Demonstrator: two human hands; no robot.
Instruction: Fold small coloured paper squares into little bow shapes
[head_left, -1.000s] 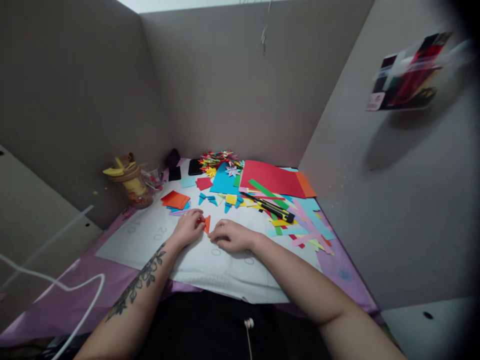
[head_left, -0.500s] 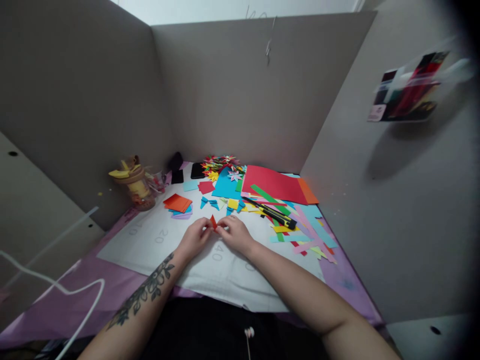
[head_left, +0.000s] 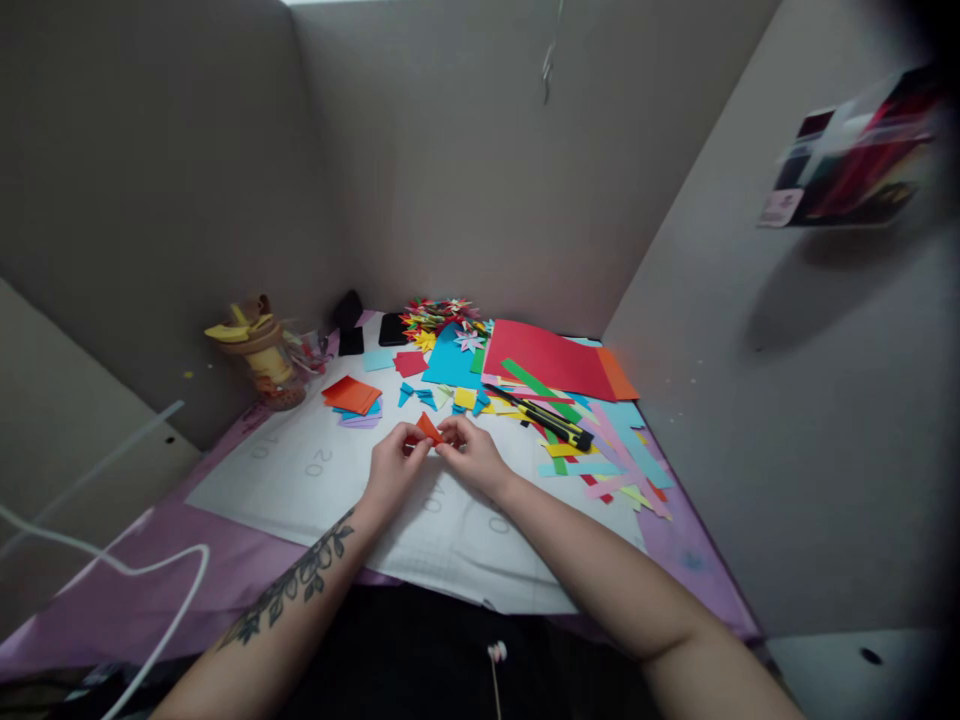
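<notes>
A small folded orange paper piece [head_left: 429, 429] is pinched between my left hand [head_left: 396, 465] and my right hand [head_left: 472, 455], just above the white cutting mat [head_left: 300, 480]. Both hands have their fingers closed on the piece from opposite sides. My left forearm carries a dark tattoo. Behind the hands lie several small blue folded pieces [head_left: 420, 398] and a stack of orange paper squares [head_left: 350, 395].
A yellow and black utility knife [head_left: 547, 418] lies on coloured strips at the right. Red sheets [head_left: 551, 360], a blue sheet [head_left: 450, 362] and a heap of folded stars [head_left: 435, 318] fill the back. A yellow jar [head_left: 259, 355] stands at the left; grey partitions enclose the desk.
Both hands lifted off the mat and came together, raising the orange piece and turning it between the fingertips. The view shifted slightly.
</notes>
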